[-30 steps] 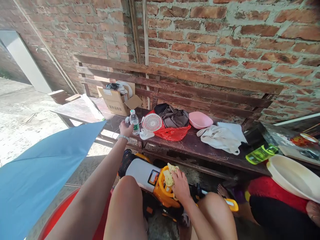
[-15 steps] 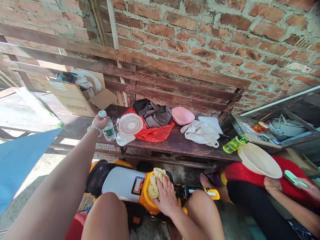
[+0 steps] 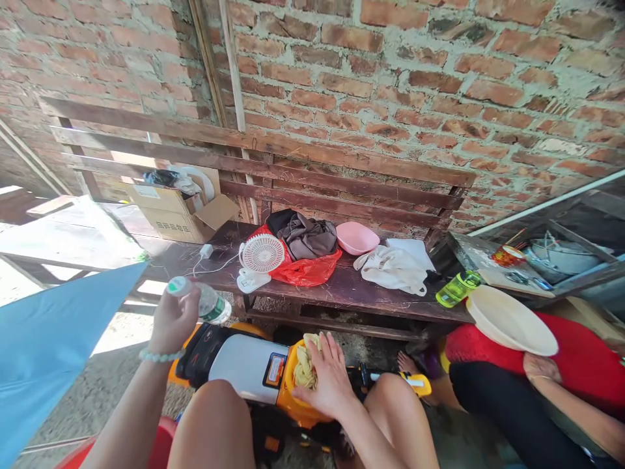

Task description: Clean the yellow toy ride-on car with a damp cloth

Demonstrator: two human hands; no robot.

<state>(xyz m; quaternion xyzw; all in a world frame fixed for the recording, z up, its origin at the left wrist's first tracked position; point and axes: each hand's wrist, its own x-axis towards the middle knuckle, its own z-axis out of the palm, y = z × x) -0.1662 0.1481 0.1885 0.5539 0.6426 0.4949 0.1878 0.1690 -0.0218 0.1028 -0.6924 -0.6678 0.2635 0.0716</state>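
My left hand (image 3: 176,320) grips a clear plastic water bottle (image 3: 213,306) near its white cap. The bottle has a green label and is tilted, held off the bench over the left end of a yellow and black ride-on toy vehicle (image 3: 247,367). My right hand (image 3: 333,381) lies with fingers stretched out against a crumpled pale yellow cloth (image 3: 306,370). That cloth sits on the vehicle's yellow part, between my knees. What the palm covers is hidden.
On the dark wooden bench (image 3: 215,280) are a cardboard box (image 3: 170,212), charger (image 3: 206,251), white fan (image 3: 262,254), red bag (image 3: 312,270), pink basin (image 3: 357,238), white cloth (image 3: 393,266) and green bottle (image 3: 458,289). At right, another person's hand (image 3: 541,368) touches a cream basin (image 3: 512,322).
My left hand has lifted the water bottle off the bench and drawn it toward me, tilting it. My right hand stays at the cloth, fingers straighter. The view has shifted slightly.
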